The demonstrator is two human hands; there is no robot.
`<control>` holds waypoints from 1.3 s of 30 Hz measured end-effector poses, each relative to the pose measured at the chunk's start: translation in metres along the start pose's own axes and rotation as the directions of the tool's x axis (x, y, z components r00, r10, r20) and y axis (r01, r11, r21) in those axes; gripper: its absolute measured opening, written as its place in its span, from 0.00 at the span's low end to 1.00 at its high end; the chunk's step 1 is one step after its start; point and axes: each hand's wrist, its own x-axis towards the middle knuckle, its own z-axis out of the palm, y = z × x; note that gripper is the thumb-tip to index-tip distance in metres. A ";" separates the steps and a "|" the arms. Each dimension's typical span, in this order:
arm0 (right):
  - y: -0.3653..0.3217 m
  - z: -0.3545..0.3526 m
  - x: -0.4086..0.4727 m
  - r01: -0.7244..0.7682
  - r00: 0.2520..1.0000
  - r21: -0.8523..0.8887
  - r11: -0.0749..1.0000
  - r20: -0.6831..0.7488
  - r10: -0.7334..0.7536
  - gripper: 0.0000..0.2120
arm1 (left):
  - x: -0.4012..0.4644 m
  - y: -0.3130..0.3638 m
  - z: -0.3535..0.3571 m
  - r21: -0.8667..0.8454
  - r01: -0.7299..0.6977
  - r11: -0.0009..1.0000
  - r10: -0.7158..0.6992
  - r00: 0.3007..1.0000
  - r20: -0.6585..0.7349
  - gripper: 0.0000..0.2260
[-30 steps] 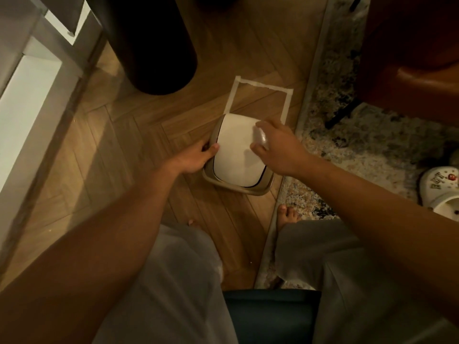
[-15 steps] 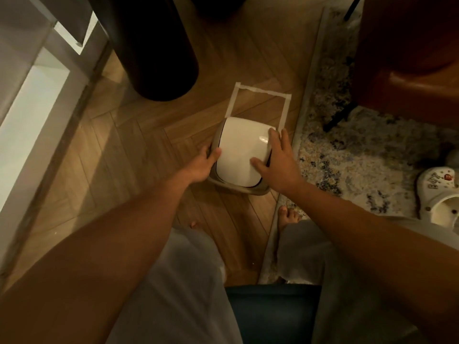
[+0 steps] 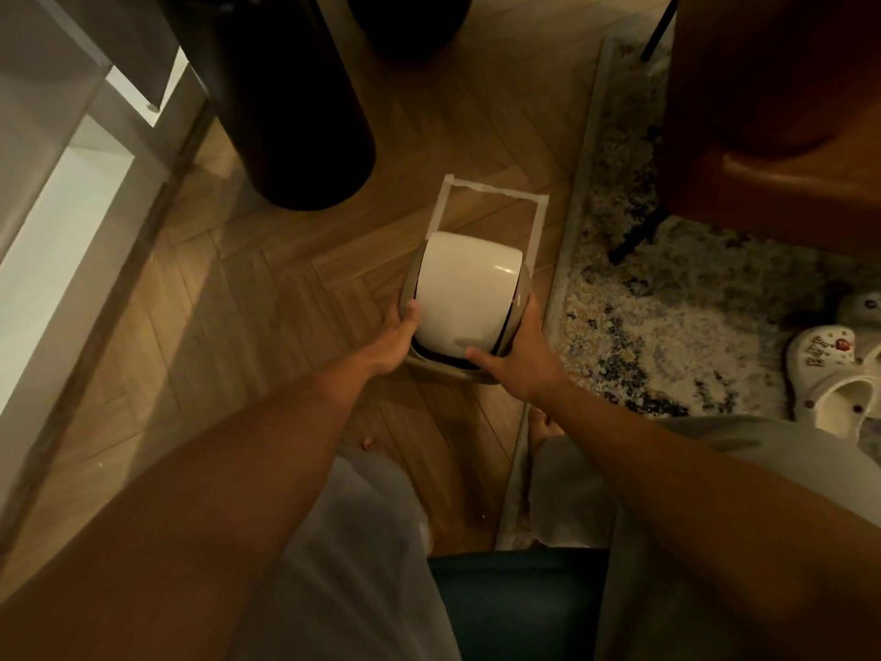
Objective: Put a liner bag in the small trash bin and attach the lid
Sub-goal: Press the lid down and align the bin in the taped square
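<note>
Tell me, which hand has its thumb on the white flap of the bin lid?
The right hand: its thumb lies on the white flap. The left hand grips only the beige rim.

Dim, warm-lit room, seen from above.
Under my camera the floor is herringbone wood planks (image 3: pixel 295 298), with a rectangle of pale masking tape (image 3: pixel 496 190) stuck to it. A speckled grey-and-cream rug (image 3: pixel 667 317) lies to the right, a reddish-brown upholstered chair (image 3: pixel 772 112) standing on it, white clogs (image 3: pixel 832 374) beside. A tall dark cylinder (image 3: pixel 286 97) stands top centre; white cabinet panels (image 3: pixel 62 193) line the left.
</note>
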 end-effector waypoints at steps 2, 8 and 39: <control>0.001 -0.001 0.000 0.012 0.999 0.013 1.000 0.034 -0.013 0.67 | 0.002 0.000 0.001 -0.012 0.019 1.000 -0.019 1.000 -0.005 0.41; 0.010 -0.004 -0.004 0.032 0.995 -0.056 0.998 0.096 -0.027 0.75 | -0.005 -0.003 -0.005 0.048 -0.052 0.997 0.047 0.993 0.112 0.51; 0.025 -0.027 0.039 0.057 0.997 -0.141 0.988 0.066 -0.048 0.74 | 0.044 0.013 -0.003 0.127 -0.244 0.961 0.244 0.970 0.020 0.58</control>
